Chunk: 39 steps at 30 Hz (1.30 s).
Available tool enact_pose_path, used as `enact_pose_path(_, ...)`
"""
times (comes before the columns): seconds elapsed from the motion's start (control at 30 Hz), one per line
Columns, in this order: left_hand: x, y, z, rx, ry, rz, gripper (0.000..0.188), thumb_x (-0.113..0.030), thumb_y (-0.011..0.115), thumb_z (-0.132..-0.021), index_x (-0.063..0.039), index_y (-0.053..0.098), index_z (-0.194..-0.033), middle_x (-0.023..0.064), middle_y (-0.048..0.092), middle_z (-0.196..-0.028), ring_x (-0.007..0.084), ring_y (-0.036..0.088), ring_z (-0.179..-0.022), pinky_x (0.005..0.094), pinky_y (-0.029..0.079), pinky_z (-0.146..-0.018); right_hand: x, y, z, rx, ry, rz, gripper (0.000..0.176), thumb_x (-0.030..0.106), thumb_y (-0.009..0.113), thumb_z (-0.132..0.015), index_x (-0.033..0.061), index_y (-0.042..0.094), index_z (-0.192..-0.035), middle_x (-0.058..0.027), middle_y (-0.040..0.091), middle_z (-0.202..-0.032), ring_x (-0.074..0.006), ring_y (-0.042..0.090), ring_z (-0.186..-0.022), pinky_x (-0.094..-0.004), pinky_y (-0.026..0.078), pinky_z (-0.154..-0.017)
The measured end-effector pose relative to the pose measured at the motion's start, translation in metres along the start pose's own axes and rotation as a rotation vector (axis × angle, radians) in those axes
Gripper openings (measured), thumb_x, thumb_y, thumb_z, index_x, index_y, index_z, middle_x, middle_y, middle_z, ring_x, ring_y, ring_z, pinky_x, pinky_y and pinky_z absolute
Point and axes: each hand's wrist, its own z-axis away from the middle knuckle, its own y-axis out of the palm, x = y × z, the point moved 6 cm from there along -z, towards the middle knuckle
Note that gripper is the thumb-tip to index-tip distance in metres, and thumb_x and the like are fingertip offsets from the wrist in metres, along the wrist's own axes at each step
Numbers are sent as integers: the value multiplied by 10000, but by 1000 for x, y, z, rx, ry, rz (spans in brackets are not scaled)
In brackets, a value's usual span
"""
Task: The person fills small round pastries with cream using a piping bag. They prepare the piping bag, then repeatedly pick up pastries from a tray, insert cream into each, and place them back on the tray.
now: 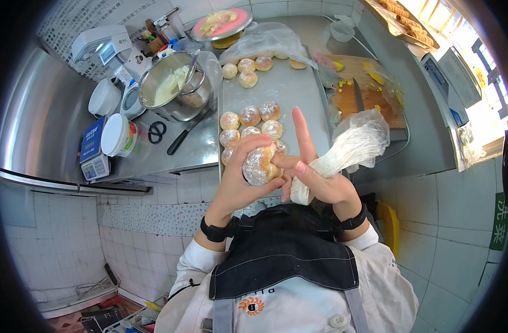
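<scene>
My left hand (232, 187) grips a round baked bun (257, 167) dusted with white powder, held above the near end of a metal baking tray (274, 93). In my right hand (339, 188) is a clear plastic piping bag (339, 152) with white filling. Its twisted upper part trails over the back of that hand, toward the right. My right index finger points up, off the bag, while another finger reaches the bun's side. Where the bag's tip ends is hidden. Several powdered buns (250, 115) sit in rows on the tray beyond my hands.
Plastic film (266, 39) covers buns at the tray's far end. To the left stand a steel mixing bowl (166, 89) of cream, a black-handled knife (183, 136) and scissors (157, 132). At right, another knife (358, 95) lies on a wooden cutting board (345, 104) with yellow fruit pieces.
</scene>
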Motion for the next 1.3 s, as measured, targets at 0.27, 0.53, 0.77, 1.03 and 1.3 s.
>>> enact_pose_path(0.27, -9, 2, 0, 114, 18, -124, 590, -170, 855, -622, -80, 573, -1133, 101, 519, -1225, 271, 482, -1183, 393, 397, -983, 11, -1, -13, 60, -18, 213, 681, 273, 438, -995, 3, 61, -1493, -143, 423, -1341, -239, 441, -1215, -347, 367, -1002)
enact_pose_path(0.53, 10, -2, 4, -3, -75, -65, 606, -154, 843, -627, -63, 540, -1144, 87, 530, -1174, 245, 496, -1144, 371, 376, -997, 3, 2, -14, 30, 74, 148, 587, 241, 457, -982, 33, 182, -1457, -141, 429, -1288, -236, 432, -1116, -327, 343, -945)
enact_pose_path(0.77, 8, -10, 5, 126, -104, 23, 576, -124, 837, -612, -71, 563, -1116, 69, 542, -1137, 237, 496, -1131, 370, 367, -999, 6, 0, -8, -97, 1, 131, 595, 267, 425, -991, 22, 159, -1463, -118, 537, -1124, -172, 494, -866, -283, 402, -775)
enact_pose_path(1.03, 16, -8, 12, 160, -140, 290, 609, -147, 853, -605, -87, 558, -1134, 67, 505, -1194, 213, 471, -1159, 351, 354, -1009, 18, -2, -6, -49, -26, 222, 564, 295, 392, -1000, 13, 205, -1451, -92, 648, -984, -105, 546, -634, -240, 454, -620)
enact_pose_path(1.3, 32, -3, 28, 31, -390, 878, 712, -309, 845, -611, -87, 515, -1202, 127, 434, -1295, 212, 472, -1173, 338, 396, -982, 59, -38, 16, -489, -511, 65, 657, 552, 325, -976, -29, 454, -1255, -195, 699, -887, -177, 612, -532, -285, 503, -522)
